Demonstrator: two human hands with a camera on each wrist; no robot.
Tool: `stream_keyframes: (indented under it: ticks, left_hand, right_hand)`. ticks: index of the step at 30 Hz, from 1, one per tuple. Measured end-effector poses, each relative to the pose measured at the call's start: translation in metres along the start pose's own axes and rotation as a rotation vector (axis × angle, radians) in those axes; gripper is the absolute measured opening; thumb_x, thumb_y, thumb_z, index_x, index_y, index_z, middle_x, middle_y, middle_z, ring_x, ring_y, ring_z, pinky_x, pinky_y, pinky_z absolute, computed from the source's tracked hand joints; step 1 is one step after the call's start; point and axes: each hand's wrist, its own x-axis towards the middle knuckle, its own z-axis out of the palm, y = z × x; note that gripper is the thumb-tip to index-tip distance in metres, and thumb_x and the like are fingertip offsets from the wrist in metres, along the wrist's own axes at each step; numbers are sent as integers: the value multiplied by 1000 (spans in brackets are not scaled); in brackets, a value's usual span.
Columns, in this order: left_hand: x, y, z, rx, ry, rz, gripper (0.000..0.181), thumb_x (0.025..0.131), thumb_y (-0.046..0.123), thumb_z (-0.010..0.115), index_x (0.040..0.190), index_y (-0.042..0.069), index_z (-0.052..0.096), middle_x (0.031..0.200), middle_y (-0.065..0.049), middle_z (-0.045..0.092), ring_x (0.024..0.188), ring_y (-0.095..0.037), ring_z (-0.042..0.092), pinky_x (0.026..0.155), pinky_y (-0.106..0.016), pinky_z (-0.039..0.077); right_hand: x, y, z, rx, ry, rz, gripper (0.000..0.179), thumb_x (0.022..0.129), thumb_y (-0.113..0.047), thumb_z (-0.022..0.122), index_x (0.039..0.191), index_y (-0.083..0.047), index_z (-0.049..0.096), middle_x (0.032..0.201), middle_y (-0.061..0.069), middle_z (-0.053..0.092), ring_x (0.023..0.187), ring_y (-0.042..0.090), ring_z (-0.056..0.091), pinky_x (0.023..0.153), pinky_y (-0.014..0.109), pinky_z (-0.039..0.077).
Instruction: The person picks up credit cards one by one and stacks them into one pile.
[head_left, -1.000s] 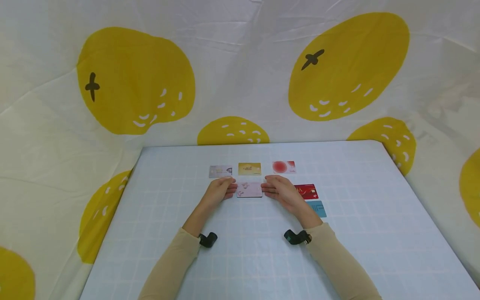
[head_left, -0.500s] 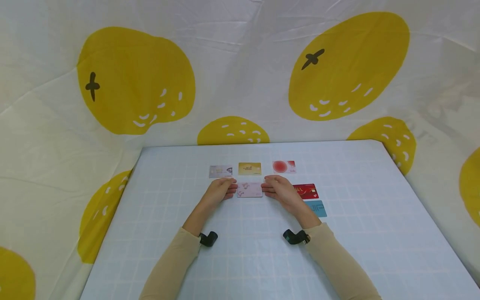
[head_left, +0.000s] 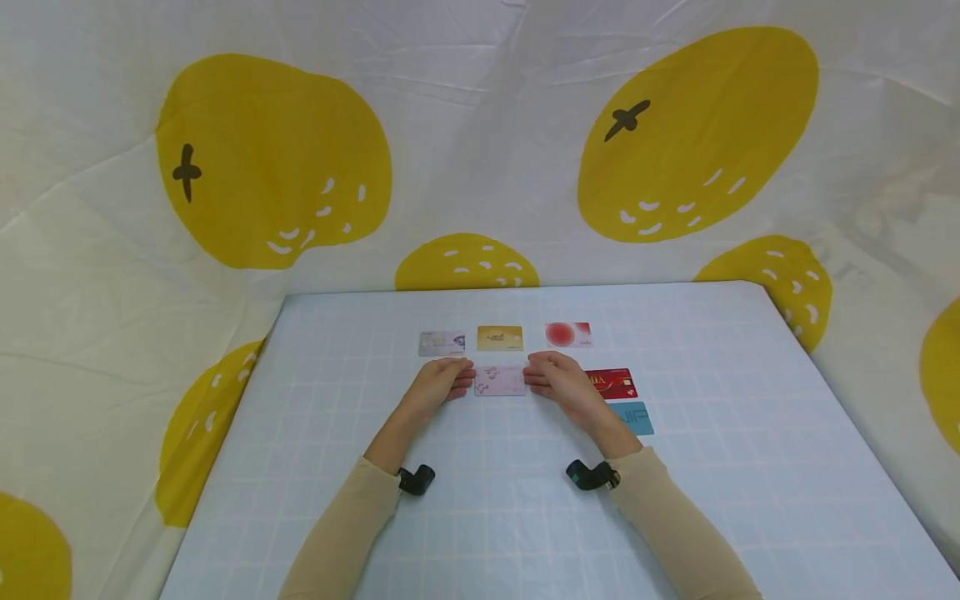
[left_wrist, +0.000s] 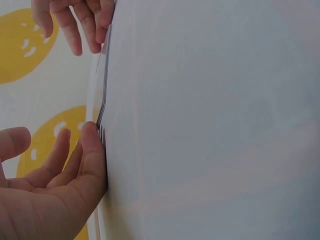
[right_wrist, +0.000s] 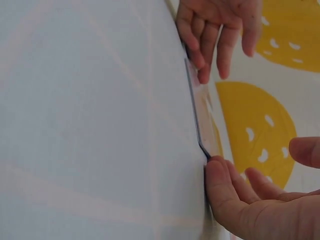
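Note:
A pale pink card (head_left: 500, 381) with a floral print lies flat between my two hands. My left hand (head_left: 441, 379) rests on its side at the card's left edge, fingertips touching it. Opposite, my right hand (head_left: 561, 382) has its fingertips right at the right edge. In the left wrist view the card's thin dark edge (left_wrist: 106, 75) runs between the fingers of both hands, and the fingers (left_wrist: 91, 137) are relaxed, thumb held apart. The right wrist view shows the same, with fingers (right_wrist: 218, 172) at a corner of the card.
Behind the hands lie a silver-grey card (head_left: 442, 342), a gold card (head_left: 499, 337) and a pink card with a red circle (head_left: 567, 334). A red card (head_left: 617, 383) and a teal card (head_left: 637, 418) are partly covered by the right hand and wrist. Patterned cloth (head_left: 480, 150) hangs behind the table (head_left: 480, 517).
The dark line along the pink card's near edge looks thinner than one second ago. Both hands have stayed almost in place at the card's sides.

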Motion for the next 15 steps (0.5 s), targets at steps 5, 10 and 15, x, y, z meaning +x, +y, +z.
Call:
stream_keyframes:
  ticks: [5,10,15]
  left_hand:
    - [-2,-1,-1,3,7,2,39,105,26,53,129,-3,61,118,-12,66,106,-22,63,89,-31,53]
    - [-7,-3,-3,25,27,28,37,105,24,52,128,-3,62,118,-12,66,104,-23,63,87,-31,54]
    - [-11,-4,-7,178,101,100,31,102,26,58,123,4,67,110,-7,69,95,-20,64,82,-31,55]
  right_hand:
    - [0,1,0,-6,11,-1,45,104,-26,56,138,2,48,133,20,56,120,33,58,101,39,47]
    - [0,1,0,-33,10,-16,46,103,-28,58,138,1,49,132,19,57,119,32,59,99,38,48]
    - [-1,-6,1,-152,42,-69,46,101,-31,60,137,-2,53,133,15,58,116,31,60,97,39,50]
